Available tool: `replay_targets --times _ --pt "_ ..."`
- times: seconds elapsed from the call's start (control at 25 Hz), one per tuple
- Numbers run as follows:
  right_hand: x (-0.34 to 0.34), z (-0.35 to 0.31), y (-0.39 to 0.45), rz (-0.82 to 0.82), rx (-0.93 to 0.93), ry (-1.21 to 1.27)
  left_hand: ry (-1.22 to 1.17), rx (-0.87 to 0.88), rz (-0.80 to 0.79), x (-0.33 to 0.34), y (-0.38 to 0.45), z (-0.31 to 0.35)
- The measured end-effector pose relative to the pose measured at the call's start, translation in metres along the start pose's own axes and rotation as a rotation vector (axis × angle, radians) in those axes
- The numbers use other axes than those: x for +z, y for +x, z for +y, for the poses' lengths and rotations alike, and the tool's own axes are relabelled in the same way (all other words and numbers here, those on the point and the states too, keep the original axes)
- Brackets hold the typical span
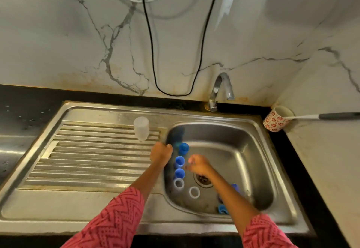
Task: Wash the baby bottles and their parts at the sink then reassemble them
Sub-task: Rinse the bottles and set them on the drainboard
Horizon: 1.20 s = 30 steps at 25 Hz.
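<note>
In the sink basin (pixel 233 142) I see three blue caps (pixel 180 162) along its left wall, two white rings (pixel 194 192) beside the drain (pixel 203 179). A clear bottle (pixel 141 128) stands on the drainboard (pixel 87 160) left of the basin. My left hand (pixel 160 153) is curled at the basin's left rim, my right hand (pixel 198 166) over the drain; what their blurred fingers hold I cannot tell

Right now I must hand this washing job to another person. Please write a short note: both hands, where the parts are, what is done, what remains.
Left hand: curled at the basin's left edge; whether it holds anything, cannot tell.
Right hand: over the drain, blurred.
One clear bottle stands on the draining board.
Blue caps and white rings lie in the basin.
Tap shows no water. Nothing is reassembled yet.
</note>
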State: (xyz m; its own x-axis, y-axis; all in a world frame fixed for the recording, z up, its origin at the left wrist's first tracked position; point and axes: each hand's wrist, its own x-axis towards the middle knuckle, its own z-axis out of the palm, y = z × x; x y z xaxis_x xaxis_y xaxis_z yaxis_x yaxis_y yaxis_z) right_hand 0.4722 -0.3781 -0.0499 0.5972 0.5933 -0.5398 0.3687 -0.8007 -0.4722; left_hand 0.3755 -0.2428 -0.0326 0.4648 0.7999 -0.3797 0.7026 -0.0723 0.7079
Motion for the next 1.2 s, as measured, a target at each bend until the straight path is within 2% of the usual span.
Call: replay_targets --times 0.08,0.16,0.24,0.36,0.52,0.6,0.68,0.76,0.84,0.88,0.96,1.08,1.2 --pt "0.018 0.027 -0.011 -0.334 0.095 -0.171 -0.050 0.036 -0.038 0.019 -0.011 0.009" --pt "0.030 0.047 -0.015 -0.408 0.094 -0.169 -0.099 0.039 -0.088 0.042 -0.016 0.017" --pt "0.034 0.056 -0.015 -0.351 0.048 -0.072 -0.136 -0.004 -0.153 0.061 -0.019 0.023" --pt "0.019 0.060 -0.013 -0.266 0.098 0.083 -0.084 -0.047 -0.300 0.086 -0.026 0.023" --pt "-0.039 0.084 0.002 -0.072 0.109 0.323 0.029 -0.003 -0.630 0.121 -0.039 0.040" --pt "-0.067 0.094 0.015 -0.012 0.128 0.411 -0.014 0.034 -0.696 0.128 -0.043 0.064" --pt "-0.086 0.096 0.022 0.040 0.198 0.639 -0.085 0.068 -0.643 0.130 -0.040 0.083" --pt "-0.102 0.092 0.032 0.054 0.178 0.741 -0.177 0.010 -0.520 0.131 -0.035 0.097" --pt "-0.120 0.079 0.045 0.175 0.042 0.555 -0.240 -0.153 -0.411 0.133 -0.023 0.095" --pt "-0.131 0.070 0.053 0.300 -0.035 0.420 -0.309 -0.250 -0.385 0.134 -0.017 0.094" --pt "-0.155 0.045 0.066 0.455 -0.164 0.276 -0.564 -0.373 -0.360 0.137 -0.003 0.090" --pt "-0.180 0.012 0.084 0.446 -0.276 0.198 -0.689 -0.434 -0.321 0.140 0.015 0.083" --pt "-0.177 0.000 0.094 0.512 -0.207 0.212 -0.703 -0.437 -0.322 0.137 0.017 0.091"
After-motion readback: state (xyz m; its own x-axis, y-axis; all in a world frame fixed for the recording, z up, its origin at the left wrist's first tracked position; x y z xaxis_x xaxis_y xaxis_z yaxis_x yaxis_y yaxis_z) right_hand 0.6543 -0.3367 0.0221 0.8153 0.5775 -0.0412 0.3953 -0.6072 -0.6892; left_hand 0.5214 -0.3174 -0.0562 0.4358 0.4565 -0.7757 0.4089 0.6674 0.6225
